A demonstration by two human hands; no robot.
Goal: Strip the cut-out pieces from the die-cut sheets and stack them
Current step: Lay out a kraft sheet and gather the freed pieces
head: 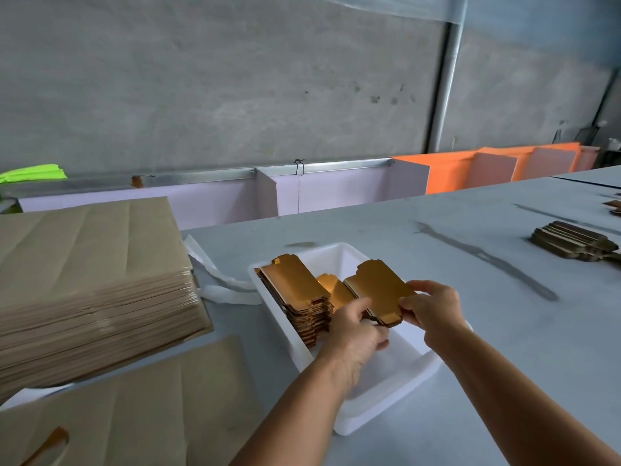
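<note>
Gold pieces [376,290] lengthwise toward wall

Single head-worn wide-angle view, looking forward and down from close above the grey table [386,230] towards the concrete wall [235,79] behind it, both forearms entering from the bottom edge.

A bare grey concrete wall [218,89] fills the upper part of the view, mottled and marked with a few dark spots. A pale metal pipe [445,95] runs down it on the right. Along the wall's foot lies a thin metal rail [201,176], with lilac panels [319,196] beneath it and orange panels [450,173] further right. The grey tabletop [437,237] stretches across the foreground, streaked with dark smudges. The light is soft and even.
</note>
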